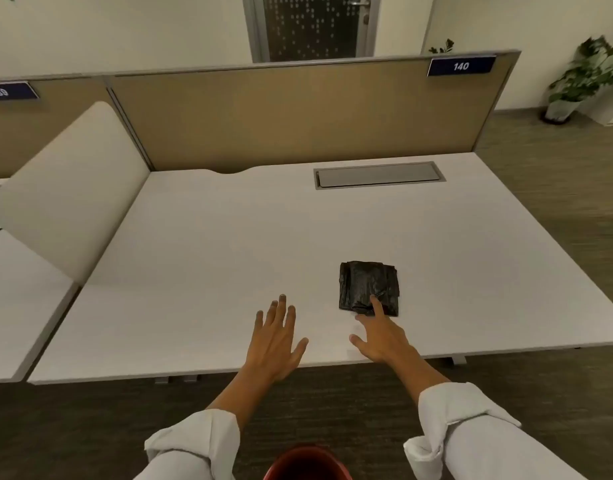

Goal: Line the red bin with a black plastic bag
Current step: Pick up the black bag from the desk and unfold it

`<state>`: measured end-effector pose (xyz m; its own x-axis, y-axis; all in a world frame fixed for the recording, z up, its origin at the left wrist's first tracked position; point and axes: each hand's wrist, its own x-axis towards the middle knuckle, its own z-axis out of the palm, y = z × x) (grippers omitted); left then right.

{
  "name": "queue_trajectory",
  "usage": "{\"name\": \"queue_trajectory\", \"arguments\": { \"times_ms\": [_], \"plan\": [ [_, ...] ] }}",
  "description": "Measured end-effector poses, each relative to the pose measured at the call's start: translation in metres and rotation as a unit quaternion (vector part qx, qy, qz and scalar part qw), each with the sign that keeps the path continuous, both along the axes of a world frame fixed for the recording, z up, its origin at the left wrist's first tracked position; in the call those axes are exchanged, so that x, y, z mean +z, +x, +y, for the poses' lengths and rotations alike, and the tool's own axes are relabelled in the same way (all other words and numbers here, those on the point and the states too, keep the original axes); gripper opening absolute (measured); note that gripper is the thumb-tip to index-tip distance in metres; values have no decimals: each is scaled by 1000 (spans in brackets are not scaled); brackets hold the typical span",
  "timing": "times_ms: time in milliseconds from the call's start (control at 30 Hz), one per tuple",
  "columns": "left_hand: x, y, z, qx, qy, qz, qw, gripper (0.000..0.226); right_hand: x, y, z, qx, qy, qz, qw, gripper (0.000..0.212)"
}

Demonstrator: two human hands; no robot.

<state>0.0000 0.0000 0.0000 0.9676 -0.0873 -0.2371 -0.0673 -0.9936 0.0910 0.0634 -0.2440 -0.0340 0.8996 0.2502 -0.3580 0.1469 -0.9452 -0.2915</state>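
Note:
A folded black plastic bag (367,285) lies flat on the white desk (228,244), right of centre near the front edge. My right hand (381,336) reaches over the desk edge with fingers spread, and its index fingertip touches the bag's near edge. My left hand (277,341) hovers flat and open over the desk, to the left of the bag and apart from it. The rim of the red bin (306,462) shows at the bottom of the view, on the floor below my arms; most of it is cut off.
A tan partition (298,112) with a "140" label closes the desk's back. A grey cable hatch (377,174) sits at the back right. A white rounded side divider (69,188) stands on the left. A potted plant (582,77) stands far right on the floor.

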Motion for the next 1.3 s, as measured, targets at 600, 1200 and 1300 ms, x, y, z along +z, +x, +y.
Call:
{"name": "queue_trajectory", "arguments": {
  "times_ms": [600,1200,1300],
  "plan": [
    [33,2,-8,127,-187,-5,974,69,9,-18,19,-99,187,-126,969,42],
    [70,-130,-48,108,-423,-65,897,16,94,-164,0,-306,522,65,794,15],
    [75,-146,-46,156,-459,-38,874,17,98,-175,-2,-296,520,60,799,27]
  ]
}}
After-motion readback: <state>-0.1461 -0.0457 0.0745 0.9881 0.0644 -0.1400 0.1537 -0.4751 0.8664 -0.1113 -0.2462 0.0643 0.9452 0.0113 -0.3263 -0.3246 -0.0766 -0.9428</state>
